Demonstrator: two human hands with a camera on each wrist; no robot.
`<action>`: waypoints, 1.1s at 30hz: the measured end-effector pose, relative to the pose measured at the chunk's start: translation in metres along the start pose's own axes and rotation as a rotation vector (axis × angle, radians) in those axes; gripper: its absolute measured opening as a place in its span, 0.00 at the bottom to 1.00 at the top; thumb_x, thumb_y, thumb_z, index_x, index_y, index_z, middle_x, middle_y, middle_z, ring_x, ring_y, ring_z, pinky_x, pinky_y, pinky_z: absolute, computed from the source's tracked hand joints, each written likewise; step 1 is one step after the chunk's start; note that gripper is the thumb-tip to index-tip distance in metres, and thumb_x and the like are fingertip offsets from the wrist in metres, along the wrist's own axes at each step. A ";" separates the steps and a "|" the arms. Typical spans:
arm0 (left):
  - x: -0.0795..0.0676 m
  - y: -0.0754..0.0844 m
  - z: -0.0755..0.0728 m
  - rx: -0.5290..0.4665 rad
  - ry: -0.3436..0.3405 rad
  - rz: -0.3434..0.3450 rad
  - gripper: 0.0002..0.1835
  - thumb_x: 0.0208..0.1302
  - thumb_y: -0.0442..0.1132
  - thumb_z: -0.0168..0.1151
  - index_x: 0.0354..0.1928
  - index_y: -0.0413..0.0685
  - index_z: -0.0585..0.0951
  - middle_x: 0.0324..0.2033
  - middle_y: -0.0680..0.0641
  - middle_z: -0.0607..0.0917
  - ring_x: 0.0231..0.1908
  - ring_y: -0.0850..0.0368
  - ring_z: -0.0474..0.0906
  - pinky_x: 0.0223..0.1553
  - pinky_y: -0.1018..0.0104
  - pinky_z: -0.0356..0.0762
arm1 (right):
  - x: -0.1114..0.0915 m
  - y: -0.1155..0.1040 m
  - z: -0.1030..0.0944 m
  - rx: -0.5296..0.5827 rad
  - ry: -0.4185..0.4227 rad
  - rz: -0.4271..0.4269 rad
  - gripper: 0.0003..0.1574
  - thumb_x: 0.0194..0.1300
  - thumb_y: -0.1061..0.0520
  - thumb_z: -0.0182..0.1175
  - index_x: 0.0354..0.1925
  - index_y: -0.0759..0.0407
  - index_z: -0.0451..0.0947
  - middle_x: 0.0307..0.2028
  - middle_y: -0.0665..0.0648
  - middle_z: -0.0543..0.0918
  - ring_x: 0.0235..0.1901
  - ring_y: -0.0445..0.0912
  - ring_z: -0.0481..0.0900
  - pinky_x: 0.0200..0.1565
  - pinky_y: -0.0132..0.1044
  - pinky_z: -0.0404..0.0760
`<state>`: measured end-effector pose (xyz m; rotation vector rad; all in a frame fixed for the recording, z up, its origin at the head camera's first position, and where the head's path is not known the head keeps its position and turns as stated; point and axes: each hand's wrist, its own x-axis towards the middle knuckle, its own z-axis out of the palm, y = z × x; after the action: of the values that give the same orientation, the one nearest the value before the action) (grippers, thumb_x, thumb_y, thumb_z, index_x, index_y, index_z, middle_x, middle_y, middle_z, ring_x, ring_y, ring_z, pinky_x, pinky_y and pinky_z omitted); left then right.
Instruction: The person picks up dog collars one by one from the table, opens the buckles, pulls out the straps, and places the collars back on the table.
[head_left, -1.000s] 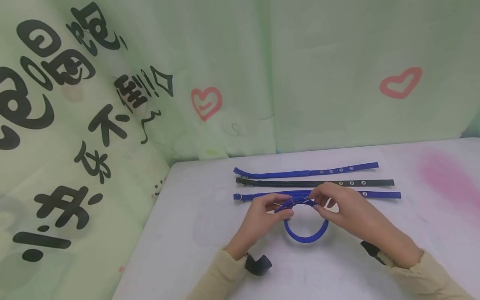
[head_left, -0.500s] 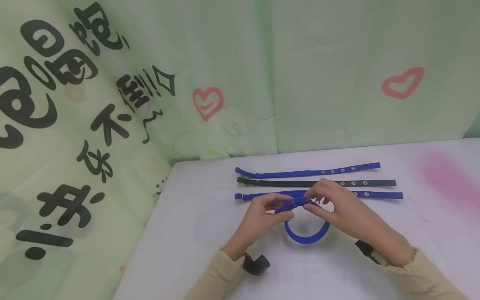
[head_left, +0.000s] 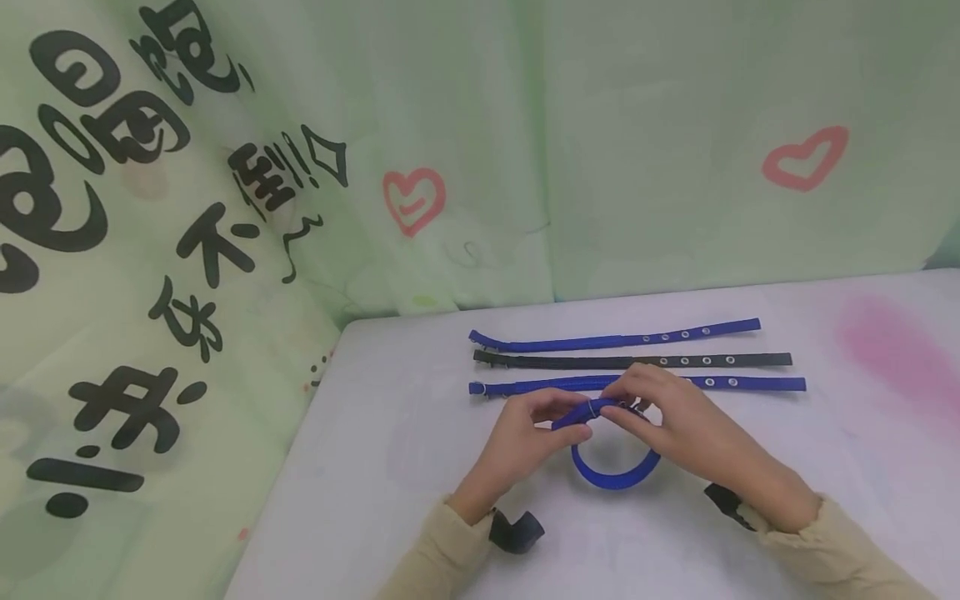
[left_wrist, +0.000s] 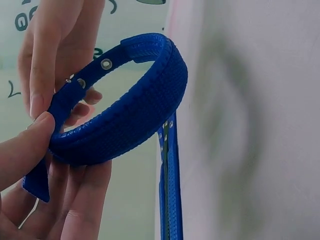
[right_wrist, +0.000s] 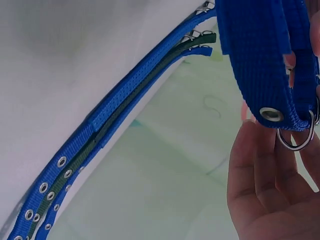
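A blue pet collar (head_left: 615, 481) is bent into a loop above the table between my two hands. My left hand (head_left: 525, 429) pinches its left side between thumb and fingers; in the left wrist view a short strap end (left_wrist: 37, 182) sticks out below the thumb. My right hand (head_left: 671, 412) pinches the upper right of the loop, near its metal hardware, which the fingers partly hide. A silver D-ring (right_wrist: 296, 145) hangs from the collar above the fingers in the right wrist view, beside a metal eyelet (right_wrist: 271, 114).
Behind my hands, two blue collars (head_left: 555, 346) (head_left: 772, 384) and one dark green-black collar (head_left: 562, 362) lie straight, side by side, on the white table (head_left: 390, 467). A green curtain (head_left: 645, 167) with drawn hearts and lettering hangs behind and to the left.
My right hand has shifted slightly left along the top of the loop, closer to my left hand. The metal hardware now shows under the right fingers. The left hand keeps its grip.
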<state>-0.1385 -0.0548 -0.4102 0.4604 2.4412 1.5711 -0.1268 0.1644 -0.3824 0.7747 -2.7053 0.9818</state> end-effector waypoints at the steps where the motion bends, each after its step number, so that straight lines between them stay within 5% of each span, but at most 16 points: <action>1: 0.001 0.000 0.000 -0.001 -0.002 -0.003 0.16 0.60 0.42 0.72 0.52 0.59 0.85 0.46 0.62 0.86 0.50 0.67 0.80 0.56 0.67 0.77 | 0.000 0.000 0.000 0.001 0.007 -0.004 0.07 0.67 0.51 0.66 0.42 0.49 0.83 0.36 0.40 0.80 0.39 0.38 0.80 0.41 0.40 0.83; 21: 0.004 0.004 -0.010 -0.042 -0.021 0.006 0.15 0.61 0.42 0.72 0.50 0.59 0.85 0.46 0.62 0.86 0.50 0.67 0.80 0.55 0.67 0.78 | 0.002 0.000 0.002 0.196 0.027 -0.014 0.07 0.69 0.56 0.63 0.45 0.51 0.82 0.38 0.43 0.82 0.40 0.35 0.81 0.41 0.33 0.84; 33: 0.002 0.003 -0.011 -0.058 -0.037 0.029 0.15 0.61 0.43 0.72 0.50 0.54 0.86 0.46 0.57 0.87 0.51 0.64 0.81 0.53 0.68 0.79 | 0.001 0.003 0.007 0.158 0.176 -0.081 0.12 0.58 0.59 0.72 0.39 0.44 0.85 0.33 0.37 0.80 0.33 0.34 0.76 0.33 0.31 0.79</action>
<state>-0.1437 -0.0618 -0.4025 0.5123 2.3651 1.6254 -0.1290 0.1616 -0.3897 0.7787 -2.4515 1.1946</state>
